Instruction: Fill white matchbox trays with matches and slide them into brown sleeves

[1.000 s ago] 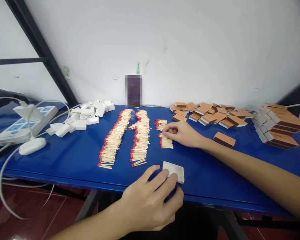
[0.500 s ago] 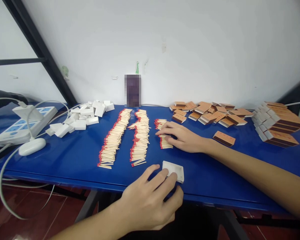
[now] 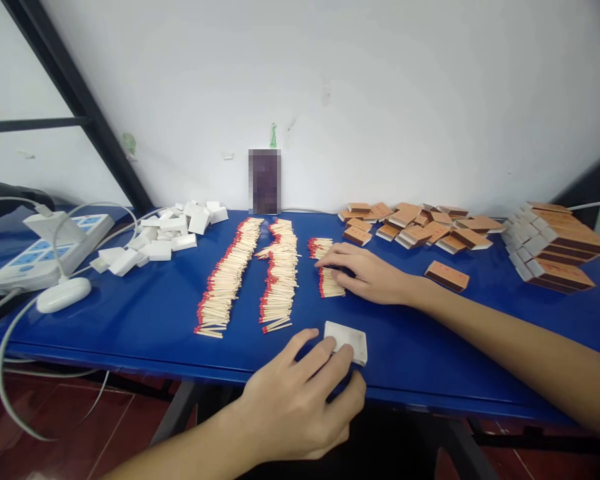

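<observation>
My left hand [image 3: 300,400] rests at the near edge of the blue table [image 3: 145,320], fingertips and thumb gripping an empty white matchbox tray [image 3: 349,341]. My right hand [image 3: 367,273] lies palm down over a small bunch of red-tipped matches [image 3: 330,285], fingers curled on them. A second small bunch [image 3: 320,247] lies just beyond its fingertips. Two long rows of matches [image 3: 230,273] [image 3: 281,270] run away from me to the left of that hand.
A heap of white inner trays [image 3: 165,233] sits at the back left beside a white power strip [image 3: 45,250] with cables. Orange matchbox sleeves [image 3: 415,227] are scattered back right, one lone box [image 3: 446,276] nearer, and a stack [image 3: 555,247] far right.
My right hand has spread from a pinch at the match bunches and settled lower onto the nearer bunch. The left hand and tray have stayed put.
</observation>
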### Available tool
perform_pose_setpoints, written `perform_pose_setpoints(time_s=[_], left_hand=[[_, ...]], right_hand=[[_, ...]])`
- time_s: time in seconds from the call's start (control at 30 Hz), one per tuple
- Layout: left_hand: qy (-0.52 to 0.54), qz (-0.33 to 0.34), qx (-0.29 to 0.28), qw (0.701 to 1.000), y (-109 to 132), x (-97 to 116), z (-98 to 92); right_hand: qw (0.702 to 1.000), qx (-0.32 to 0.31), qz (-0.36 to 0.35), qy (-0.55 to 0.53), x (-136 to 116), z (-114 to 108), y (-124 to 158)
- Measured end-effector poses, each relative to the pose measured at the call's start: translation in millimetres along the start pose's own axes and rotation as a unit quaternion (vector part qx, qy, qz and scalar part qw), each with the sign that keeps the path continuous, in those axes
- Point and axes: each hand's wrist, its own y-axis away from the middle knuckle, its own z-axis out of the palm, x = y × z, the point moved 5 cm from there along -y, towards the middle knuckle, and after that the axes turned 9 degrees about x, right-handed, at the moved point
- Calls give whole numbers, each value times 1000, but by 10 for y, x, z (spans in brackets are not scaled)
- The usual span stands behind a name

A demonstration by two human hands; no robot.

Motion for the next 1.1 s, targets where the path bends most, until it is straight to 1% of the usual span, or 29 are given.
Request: perform_pose_setpoints(time_s=[0.07, 0.17, 0.27, 0.37, 0.43, 0.63, 0.87, 1.1], left_hand=[[0, 0, 0, 1000, 2, -2, 0], [0, 1, 2, 1000, 8, -4, 1], [3, 1, 6, 1000, 9, -6, -4], [5, 1, 3, 1000, 4, -8, -3], [4, 2, 1, 1000, 0, -10, -2], [3, 0, -2, 1000, 1, -11, 7], [-1, 0, 1, 1000, 4, -6, 3], [0, 0, 4, 1000, 3, -4, -3]], right_hand=[[1000, 8, 19, 20, 16, -43, 1], [997, 4, 57, 44, 36, -113, 19], [995, -20, 76, 56, 23, -159, 49], [992, -56, 94, 59, 2, -156, 74], [991, -64, 101, 59, -13, -142, 76], [992, -48, 105, 56, -39, -103, 52], [991, -44, 115, 59, -56, -91, 43], [994, -24, 107, 28, -7, -75, 82]])
